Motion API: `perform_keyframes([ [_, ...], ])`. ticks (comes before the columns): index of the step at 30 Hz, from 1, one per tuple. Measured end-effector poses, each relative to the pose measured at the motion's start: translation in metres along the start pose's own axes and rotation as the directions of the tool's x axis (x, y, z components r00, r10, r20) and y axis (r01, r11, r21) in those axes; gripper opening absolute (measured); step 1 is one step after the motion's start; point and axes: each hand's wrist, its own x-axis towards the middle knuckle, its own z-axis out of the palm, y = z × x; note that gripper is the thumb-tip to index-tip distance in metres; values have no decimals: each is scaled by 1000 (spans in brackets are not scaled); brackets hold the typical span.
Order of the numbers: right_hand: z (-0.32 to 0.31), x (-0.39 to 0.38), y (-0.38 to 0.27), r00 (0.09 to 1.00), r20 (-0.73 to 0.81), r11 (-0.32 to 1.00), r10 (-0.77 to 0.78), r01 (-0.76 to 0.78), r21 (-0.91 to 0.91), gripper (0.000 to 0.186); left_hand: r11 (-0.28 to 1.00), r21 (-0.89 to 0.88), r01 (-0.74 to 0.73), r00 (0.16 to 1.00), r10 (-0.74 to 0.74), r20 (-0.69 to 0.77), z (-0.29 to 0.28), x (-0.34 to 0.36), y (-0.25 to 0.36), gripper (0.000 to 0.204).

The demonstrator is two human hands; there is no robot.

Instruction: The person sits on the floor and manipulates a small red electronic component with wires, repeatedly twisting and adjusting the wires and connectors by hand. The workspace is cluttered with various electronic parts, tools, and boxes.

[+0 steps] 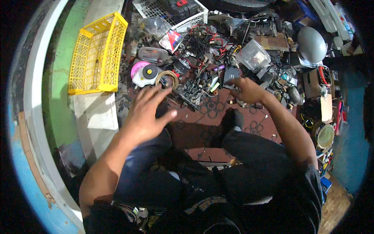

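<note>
My left hand (pixel 146 115) is held up with its fingers spread and nothing in it. Just beyond its fingertips are a white container with a black cap (pixel 149 72), a tan coiled cord (pixel 176 82) and a black rod-like piece (pixel 189 102). To the right, my right hand (pixel 249 90) reaches over the pile's near edge, with a gap between thumb and forefinger. Its fingertips overlap the lower edge of a flat black box (pixel 231 74); whether they touch it I cannot tell. A light green-and-white piece (pixel 214 84) lies left of that box.
A yellow plastic crate (pixel 97 56) stands at the left, and a white crate (pixel 194 19) at the back. Tangled black cables (pixel 200 43) and a clear plastic box (pixel 255 56) fill the pile. A grey dome-shaped thing (pixel 311 45) is at the far right. Reddish patterned flooring (pixel 210 111) lies between my legs.
</note>
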Motion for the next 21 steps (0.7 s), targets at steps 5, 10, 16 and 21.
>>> perform_keyframes([
  [5,-13,-23,-24,995,-96,998,-2,-4,-55,44,995,-88,-49,970,27,-241,-22,6,-9,56],
  [10,-30,-31,-38,992,-95,987,89,-100,-125,48,983,-158,91,944,-136,-300,-67,12,-14,55],
  [16,-22,-22,25,962,77,880,261,-204,-428,45,871,-491,-12,988,-65,-140,-38,58,-34,59],
  [21,-15,-17,64,920,101,904,379,-344,-256,48,968,-138,-209,978,208,-21,15,99,-43,61],
])
